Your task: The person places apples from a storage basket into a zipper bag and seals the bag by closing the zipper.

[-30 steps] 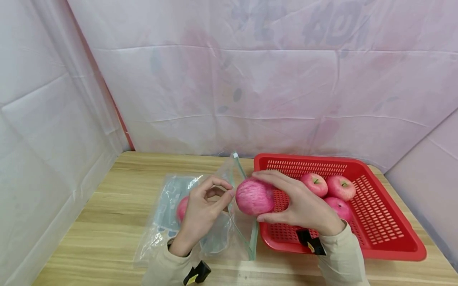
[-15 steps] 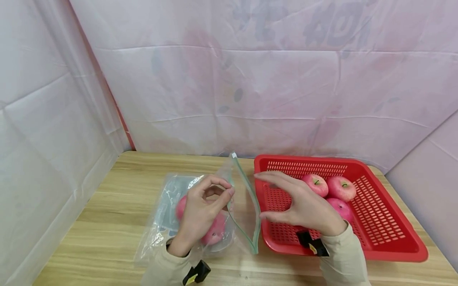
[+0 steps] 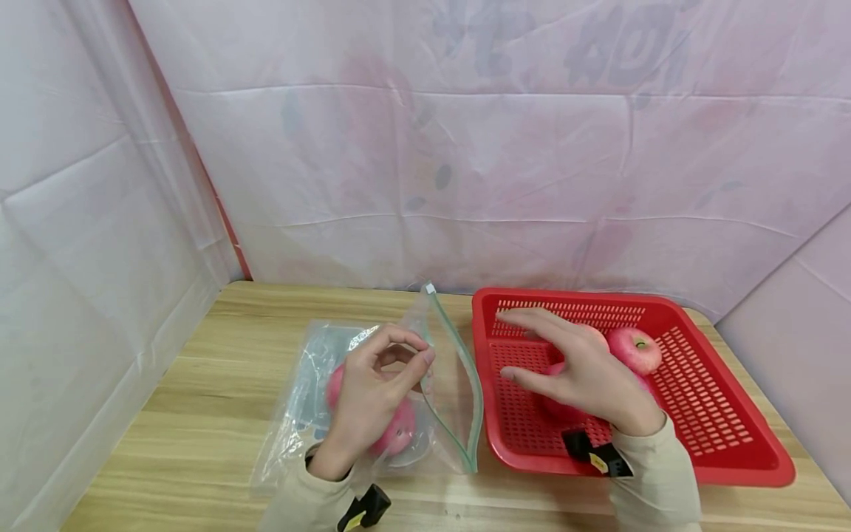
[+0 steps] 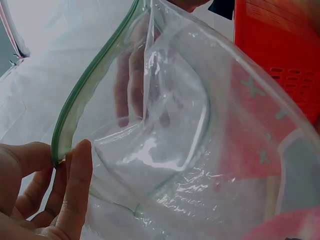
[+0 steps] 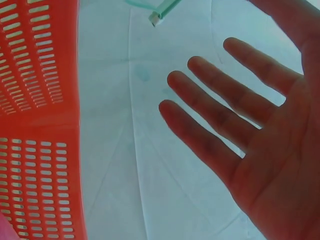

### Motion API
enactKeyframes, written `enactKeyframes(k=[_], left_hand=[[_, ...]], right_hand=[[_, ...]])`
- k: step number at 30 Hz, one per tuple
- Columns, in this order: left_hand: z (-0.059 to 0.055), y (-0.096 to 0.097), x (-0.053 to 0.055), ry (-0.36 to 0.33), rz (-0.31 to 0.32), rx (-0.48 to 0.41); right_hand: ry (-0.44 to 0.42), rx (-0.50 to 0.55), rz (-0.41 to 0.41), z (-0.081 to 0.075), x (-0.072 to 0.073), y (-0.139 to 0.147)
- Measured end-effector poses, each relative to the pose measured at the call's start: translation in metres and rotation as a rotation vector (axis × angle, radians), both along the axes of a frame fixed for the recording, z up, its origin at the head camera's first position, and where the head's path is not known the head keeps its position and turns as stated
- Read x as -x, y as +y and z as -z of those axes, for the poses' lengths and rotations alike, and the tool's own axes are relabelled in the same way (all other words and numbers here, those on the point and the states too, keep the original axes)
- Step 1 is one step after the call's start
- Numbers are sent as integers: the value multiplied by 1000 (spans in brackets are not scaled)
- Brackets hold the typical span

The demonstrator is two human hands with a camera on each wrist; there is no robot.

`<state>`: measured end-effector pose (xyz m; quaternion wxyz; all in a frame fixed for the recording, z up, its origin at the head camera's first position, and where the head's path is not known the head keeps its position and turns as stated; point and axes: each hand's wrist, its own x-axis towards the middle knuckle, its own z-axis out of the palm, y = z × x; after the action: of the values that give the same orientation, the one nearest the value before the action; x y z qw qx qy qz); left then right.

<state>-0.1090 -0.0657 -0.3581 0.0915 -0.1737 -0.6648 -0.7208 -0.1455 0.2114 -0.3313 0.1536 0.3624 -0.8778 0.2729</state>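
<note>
My left hand (image 3: 372, 399) pinches the green-edged rim of a clear zip bag (image 3: 452, 443) between thumb and fingers. In the left wrist view the bag's mouth (image 4: 65, 120) gapes wide. Two red apples lie inside the bag: one apple (image 3: 397, 430) near the front, another apple (image 3: 334, 386) partly behind my left hand. Over the left part of the red basket (image 3: 731, 451), my right hand (image 3: 588, 373) holds nothing. Its fingers (image 5: 215, 110) are spread and straight. Beneath that hand sits an apple (image 3: 558, 399), partly covered. Another apple (image 3: 640, 351) shows fully beside it.
Further apples in the basket are partly hidden by my right hand. The bag lies on the wooden table (image 3: 179, 414), its white slider (image 3: 429, 288) pointing to the back. A pale cloth wall (image 3: 425, 162) closes off the rear, and another stands at the left.
My right hand has let go of an apple, which dropped into the bag, then moved right over the basket. My left hand has kept its pinch on the bag's rim.
</note>
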Motion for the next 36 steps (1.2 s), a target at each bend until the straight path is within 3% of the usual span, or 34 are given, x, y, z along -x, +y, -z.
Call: enactKeyframes(k=[5, 15, 22, 27, 36], left_hand=[[-1, -1, -1, 23, 2, -1], [-5, -1, -5, 43, -6, -4], [-9, -7, -9, 106, -51, 7], [-13, -13, -9, 148, -86, 3], [-18, -18, -12, 225, -77, -27]], right_hand=[[-6, 43, -3, 0, 5, 9], [0, 48, 155, 0, 10, 29], [-63, 43, 282, 0, 10, 37], [-71, 1, 292, 1, 12, 40], [-133, -57, 313, 3, 15, 44]])
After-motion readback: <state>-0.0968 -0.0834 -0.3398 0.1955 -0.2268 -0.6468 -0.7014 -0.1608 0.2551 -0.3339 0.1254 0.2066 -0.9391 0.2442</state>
